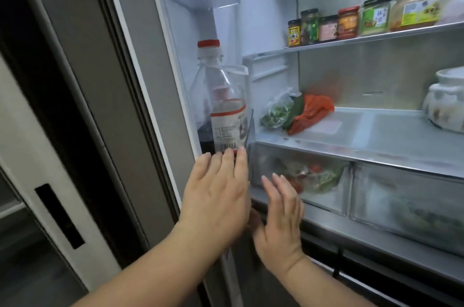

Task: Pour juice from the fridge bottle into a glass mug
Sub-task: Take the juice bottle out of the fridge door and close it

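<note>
Bottle [221, 105] of clear plastic, with a red cap [208, 43], a white label and dark liquid in its lower part, stands upright in the clear bin [247, 73] of the open fridge door [175, 30]. Beside the door, the lit fridge interior has a glass shelf [376, 131] above two clear crisper drawers [414, 206] that hold vegetables. The left hand [216, 193] is raised before the bottle's base, its fingers [228, 158] straight and close together, tips at the lower edge of the label; whether they touch it cannot be told. The right hand [281, 218] is just beside and lower, fingers straight and slightly spread, holding nothing. A patterned ceramic pot [444, 103] sits far right on the shelf, an orange bag [313, 110] and a bag of greens [276, 113] at its left end. A row of jars [347, 22] lines the shelf above
</note>
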### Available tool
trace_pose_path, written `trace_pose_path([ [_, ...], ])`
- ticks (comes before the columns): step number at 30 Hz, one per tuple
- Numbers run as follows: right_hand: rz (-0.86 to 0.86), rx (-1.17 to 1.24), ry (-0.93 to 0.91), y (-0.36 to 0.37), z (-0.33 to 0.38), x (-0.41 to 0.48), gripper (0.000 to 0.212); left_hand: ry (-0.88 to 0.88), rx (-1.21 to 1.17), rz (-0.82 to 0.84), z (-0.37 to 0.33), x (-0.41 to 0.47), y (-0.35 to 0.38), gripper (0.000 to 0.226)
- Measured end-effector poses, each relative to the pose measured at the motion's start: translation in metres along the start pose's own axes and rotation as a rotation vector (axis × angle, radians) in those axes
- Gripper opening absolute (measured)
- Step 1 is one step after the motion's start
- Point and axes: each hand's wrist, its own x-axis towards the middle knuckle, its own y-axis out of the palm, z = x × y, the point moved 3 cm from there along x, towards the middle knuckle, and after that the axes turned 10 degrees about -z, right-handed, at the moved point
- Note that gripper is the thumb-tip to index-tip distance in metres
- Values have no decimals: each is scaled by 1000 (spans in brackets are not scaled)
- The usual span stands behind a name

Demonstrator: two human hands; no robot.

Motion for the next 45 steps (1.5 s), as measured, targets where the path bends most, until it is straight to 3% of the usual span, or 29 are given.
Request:
trace_pose_path([
  [7, 211, -27, -264, 56, 22, 71, 61, -89, 18, 13, 47, 14, 5, 39],
  [15, 246, -29, -441, 88, 51, 73, 57, -255, -105, -115, 100, 17, 19, 77],
  [18, 255, -3, -490, 95, 55, 72, 60, -378, -222, -86, 118, 25, 20, 80],
  [21, 153, 77, -522, 94, 60, 86, 48, -519, -476, 23, 127, 23, 28, 82],
  [24, -61, 217, -444, 87, 80, 131, 44, -657, -724, -49, 140, 31, 29, 85],
  [27, -104, 264, -323, 91, 113, 193, 58, -677, -689, -55, 151, 44, 38, 97],
  [29, 67, 193, -201, 105, 132, 228, 74, -663, -630, -12, 149, 46, 44, 108],
  [32, 468, 131, 20, 140, 142, 256, 94, -715, -656, 28, 152, 44, 51, 116],
  [34, 630, 232, 178, 155, 143, 261, 86, -787, -746, 63, 156, 43, 53, 118],
  [37, 713, 382, 306, 169, 142, 262, 51, -841, -823, 99, 159, 43, 57, 125],
  [45, 513, 505, 274, 180, 145, 249, 41, -828, -746, 29, 161, 42, 68, 128],
])
